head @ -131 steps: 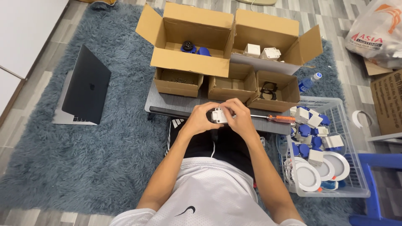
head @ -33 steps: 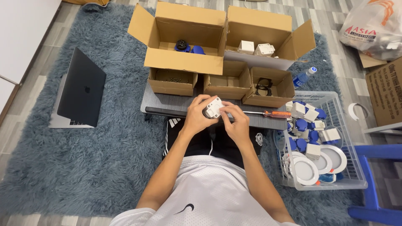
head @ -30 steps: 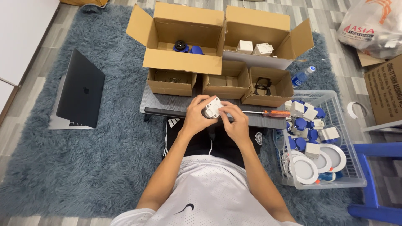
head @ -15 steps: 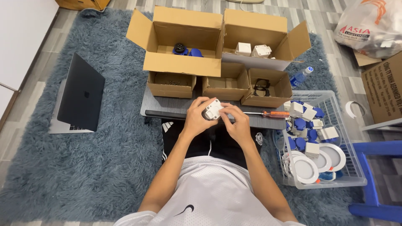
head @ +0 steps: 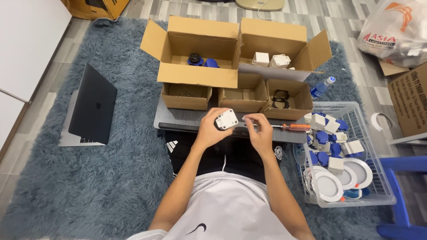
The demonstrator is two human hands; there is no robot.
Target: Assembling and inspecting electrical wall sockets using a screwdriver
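Note:
My left hand (head: 210, 128) holds a small white square socket box (head: 227, 119) above the grey board (head: 178, 119) in front of me. My right hand (head: 261, 130) sits just right of the box, its fingertips pinched near the box's right edge; what they pinch is too small to tell. An orange-handled screwdriver (head: 289, 127) lies on the board just beyond my right hand.
Two large open cardboard boxes (head: 195, 75) and three small ones (head: 242, 95) stand behind the board. A white wire basket (head: 376, 178) of white and blue parts sits at the right. A closed dark laptop (head: 91, 109) lies on the blue rug at the left.
My hands have stayed together over the board. The white box has been turned in my left hand and my right hand has shifted slightly to its right side.

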